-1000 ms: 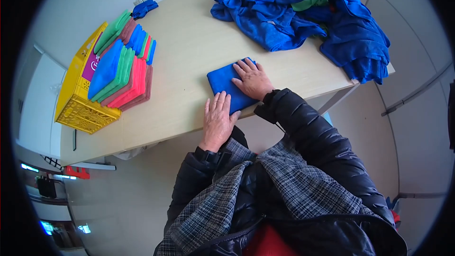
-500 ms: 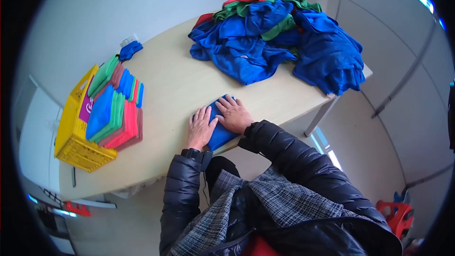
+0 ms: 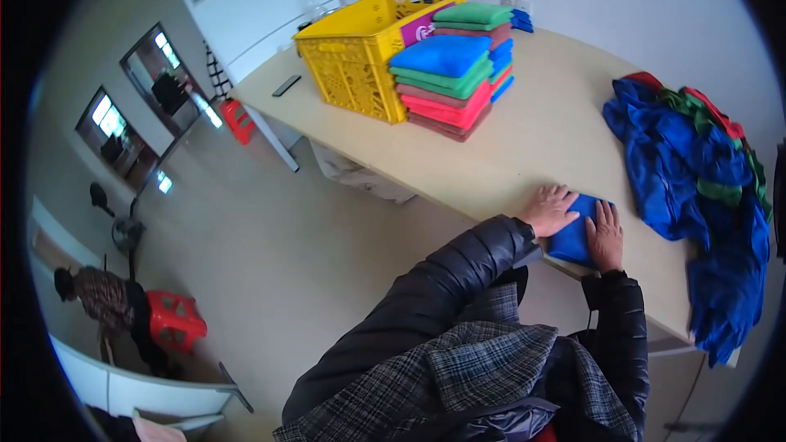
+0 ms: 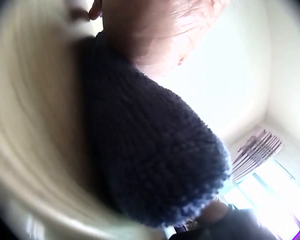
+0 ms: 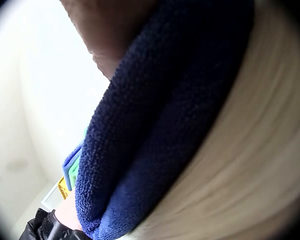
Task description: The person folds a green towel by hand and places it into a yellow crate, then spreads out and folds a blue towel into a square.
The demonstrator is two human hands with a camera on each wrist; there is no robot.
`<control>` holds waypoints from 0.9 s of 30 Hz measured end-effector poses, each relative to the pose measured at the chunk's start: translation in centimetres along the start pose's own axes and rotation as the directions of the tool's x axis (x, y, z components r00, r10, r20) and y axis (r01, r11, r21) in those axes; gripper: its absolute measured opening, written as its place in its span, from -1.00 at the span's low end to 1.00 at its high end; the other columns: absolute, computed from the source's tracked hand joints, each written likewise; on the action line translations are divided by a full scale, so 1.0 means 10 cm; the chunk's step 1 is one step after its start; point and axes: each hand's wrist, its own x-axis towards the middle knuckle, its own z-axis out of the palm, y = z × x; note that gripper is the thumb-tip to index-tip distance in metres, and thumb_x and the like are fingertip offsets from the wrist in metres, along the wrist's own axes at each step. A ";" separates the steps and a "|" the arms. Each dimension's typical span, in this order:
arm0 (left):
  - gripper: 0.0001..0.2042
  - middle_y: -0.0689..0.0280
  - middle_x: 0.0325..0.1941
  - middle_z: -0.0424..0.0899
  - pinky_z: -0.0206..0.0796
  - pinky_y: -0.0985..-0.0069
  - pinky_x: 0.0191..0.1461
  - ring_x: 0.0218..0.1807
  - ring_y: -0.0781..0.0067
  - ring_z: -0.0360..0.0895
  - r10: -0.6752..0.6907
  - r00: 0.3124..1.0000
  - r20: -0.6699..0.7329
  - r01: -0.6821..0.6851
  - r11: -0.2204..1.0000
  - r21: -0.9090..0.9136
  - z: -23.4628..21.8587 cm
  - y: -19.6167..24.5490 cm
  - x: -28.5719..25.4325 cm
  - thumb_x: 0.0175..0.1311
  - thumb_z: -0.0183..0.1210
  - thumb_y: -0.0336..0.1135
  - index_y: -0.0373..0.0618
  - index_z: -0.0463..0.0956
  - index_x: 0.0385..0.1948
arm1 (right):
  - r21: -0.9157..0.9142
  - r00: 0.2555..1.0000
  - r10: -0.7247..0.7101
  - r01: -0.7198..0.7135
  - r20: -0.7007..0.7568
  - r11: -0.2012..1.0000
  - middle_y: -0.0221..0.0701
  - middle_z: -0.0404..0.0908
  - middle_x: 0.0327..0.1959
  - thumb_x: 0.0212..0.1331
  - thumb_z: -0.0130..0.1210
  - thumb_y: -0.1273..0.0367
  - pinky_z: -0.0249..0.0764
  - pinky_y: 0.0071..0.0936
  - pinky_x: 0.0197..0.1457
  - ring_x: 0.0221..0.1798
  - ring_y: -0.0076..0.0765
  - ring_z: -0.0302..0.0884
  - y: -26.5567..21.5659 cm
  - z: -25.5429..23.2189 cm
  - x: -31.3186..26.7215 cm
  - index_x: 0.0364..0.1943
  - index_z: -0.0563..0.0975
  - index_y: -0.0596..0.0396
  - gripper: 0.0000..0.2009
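Note:
A folded blue towel (image 3: 570, 242) lies near the table's front edge. My left hand (image 3: 550, 211) rests on its left part, fingers extended toward the far side. On the right part lies my right hand (image 3: 606, 239), its fingers straight and pointing away from me. The right wrist view shows the thick folded edge of the towel (image 5: 140, 135) on the tabletop, with part of my right hand (image 5: 110, 30) above. In the left wrist view the towel (image 4: 155, 145) looks dark, under my left hand (image 4: 160, 30); most of the fingers are out of frame there.
A loose heap of blue, green and red cloths (image 3: 667, 172) hangs over the table's right end. Stacks of folded towels (image 3: 446, 61) stand beside a yellow crate (image 3: 348, 74). A phone (image 3: 286, 86) lies farther left. A person (image 3: 106, 299) is by a red stool (image 3: 176, 323).
The head view has swung left, bringing more of the crate and room into sight. My hands first shifted closer together on the towel, then spread slightly apart; both stay on it.

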 end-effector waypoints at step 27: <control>-0.54 0.14 -0.13 0.54 0.28 0.16 0.09 -0.04 0.11 0.45 0.005 0.968 -0.250 0.048 0.978 0.205 -0.25 0.21 -0.76 0.34 0.15 -0.01 -0.25 0.47 0.03 | 0.435 0.989 -0.132 0.146 -0.062 0.888 -0.14 0.61 0.10 0.39 0.05 0.31 0.38 -0.27 0.30 0.19 -0.01 0.50 -0.14 -0.43 -0.32 0.01 0.60 0.20 -0.72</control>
